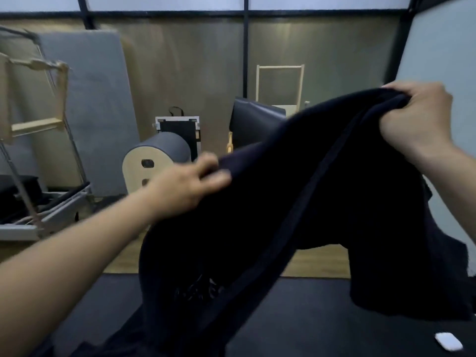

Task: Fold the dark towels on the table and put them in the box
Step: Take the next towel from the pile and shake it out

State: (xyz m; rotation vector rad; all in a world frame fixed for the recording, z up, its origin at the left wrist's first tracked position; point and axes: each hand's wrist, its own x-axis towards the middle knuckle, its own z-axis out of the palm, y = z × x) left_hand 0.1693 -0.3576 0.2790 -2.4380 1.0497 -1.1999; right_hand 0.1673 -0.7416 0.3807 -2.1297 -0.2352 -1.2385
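One dark towel (296, 202), held in the air over the dark counter (322, 318), hiding part of the room behind it. Left hand (190, 184), right hand (417, 119): fingers (422, 99) clenched on its upper edge. One grey pad (87, 112) leaning against the wall (206, 73). One rounded barrel (157, 161). One small white object (448, 341) on the counter.

Towel (309, 202) is held above the table (309, 318), strung between both hands. Left hand (190, 184) grips the lower left end, right hand (417, 117) the higher right end. Small flat object (448, 341) lies on the table near its front right corner. Beyond the far edge, a barrel-shaped stand (157, 155) sits behind the left hand. A padded panel (90, 112) leans on the wall further left, with a metal frame (38, 163) leftmost. Wooden frame (279, 86) stands against the wall behind the towel.
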